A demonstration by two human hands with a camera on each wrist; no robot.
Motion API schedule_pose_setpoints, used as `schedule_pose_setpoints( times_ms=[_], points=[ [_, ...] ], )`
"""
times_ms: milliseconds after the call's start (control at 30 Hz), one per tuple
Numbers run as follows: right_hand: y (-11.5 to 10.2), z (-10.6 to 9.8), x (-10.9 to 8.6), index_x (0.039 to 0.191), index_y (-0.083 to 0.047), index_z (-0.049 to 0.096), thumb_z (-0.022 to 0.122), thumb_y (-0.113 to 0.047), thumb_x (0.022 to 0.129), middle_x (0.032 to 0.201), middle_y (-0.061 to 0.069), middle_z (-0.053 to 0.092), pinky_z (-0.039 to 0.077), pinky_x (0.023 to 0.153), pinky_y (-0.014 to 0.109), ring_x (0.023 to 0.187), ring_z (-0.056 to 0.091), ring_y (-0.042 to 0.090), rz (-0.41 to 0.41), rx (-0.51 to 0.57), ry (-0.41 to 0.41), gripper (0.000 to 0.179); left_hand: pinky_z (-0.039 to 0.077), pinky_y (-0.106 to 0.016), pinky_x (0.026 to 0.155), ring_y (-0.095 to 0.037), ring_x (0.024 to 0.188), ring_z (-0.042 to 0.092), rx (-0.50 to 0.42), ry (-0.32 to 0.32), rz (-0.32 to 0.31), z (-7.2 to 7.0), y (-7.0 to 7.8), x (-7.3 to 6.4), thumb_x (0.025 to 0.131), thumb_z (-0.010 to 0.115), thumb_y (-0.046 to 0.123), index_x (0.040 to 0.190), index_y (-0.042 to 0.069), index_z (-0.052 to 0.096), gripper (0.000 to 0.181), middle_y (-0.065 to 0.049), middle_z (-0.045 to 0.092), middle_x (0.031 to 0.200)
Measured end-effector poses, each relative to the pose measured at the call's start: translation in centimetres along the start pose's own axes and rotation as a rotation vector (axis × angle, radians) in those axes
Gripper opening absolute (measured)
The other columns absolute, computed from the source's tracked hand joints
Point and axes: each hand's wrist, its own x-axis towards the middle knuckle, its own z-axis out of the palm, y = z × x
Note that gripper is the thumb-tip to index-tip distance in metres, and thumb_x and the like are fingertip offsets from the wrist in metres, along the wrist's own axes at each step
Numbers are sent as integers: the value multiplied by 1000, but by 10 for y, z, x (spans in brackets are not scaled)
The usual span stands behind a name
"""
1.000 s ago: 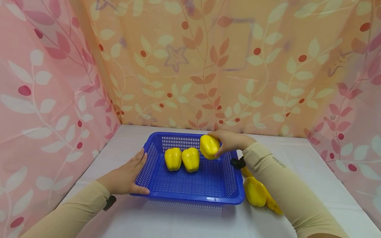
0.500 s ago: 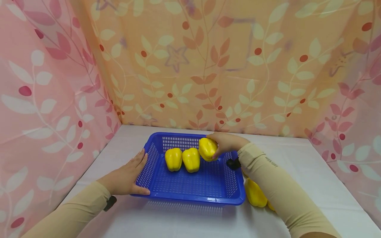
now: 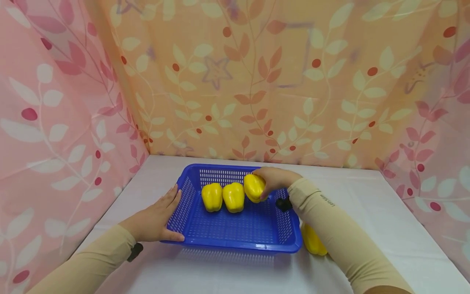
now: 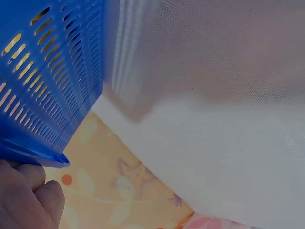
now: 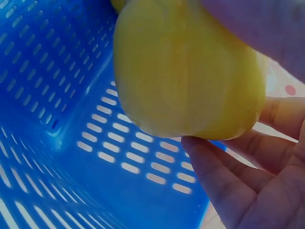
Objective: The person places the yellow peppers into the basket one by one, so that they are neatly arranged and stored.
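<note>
A blue plastic basket (image 3: 240, 245) with slotted walls stands on the white table. Inside it, two yellow bell peppers (image 3: 212, 197) (image 3: 233, 197) sit side by side. My right hand (image 3: 277, 179) grips a third bell pepper (image 3: 254, 188) in the basket's back right part; the right wrist view has this pepper (image 5: 190, 71) large above the slotted floor, with fingers (image 5: 224, 181) around its lower end. Whether it touches the floor I cannot tell. My left hand (image 3: 156, 216) rests against the basket's left side, fingers extended along the rim and thumb at the front left corner.
Another yellow bell pepper (image 3: 313, 241) lies on the table just right of the basket, partly hidden by my right forearm. White cloth covers the table (image 3: 349, 188). Floral curtains (image 3: 235, 81) hang behind and on both sides.
My right hand has moved slightly left and down with its bell pepper, closer to the other two. The left hand and the basket have stayed in place.
</note>
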Motion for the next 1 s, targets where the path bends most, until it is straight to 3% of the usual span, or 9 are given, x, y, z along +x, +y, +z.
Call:
schedule_pose_setpoints(
  times_ms=[267, 1000],
  points=[
    [-1, 8, 3, 134, -5, 43, 81, -27, 68, 126, 9, 52, 37, 100, 41, 108, 49, 23, 67, 23, -36, 80, 23, -52, 105, -38, 138, 9, -16, 8, 5, 0, 0, -1, 61, 48, 83, 145, -2, 8, 126, -21, -1, 151],
    [4, 22, 10, 132, -7, 46, 83, -24, 65, 125, 7, 54, 35, 102, 39, 110, 49, 23, 53, 70, -38, 79, 23, -50, 106, -35, 139, 7, 2, -22, -29, 0, 0, 1, 58, 47, 85, 146, 2, 5, 128, -17, -4, 152]
  ],
)
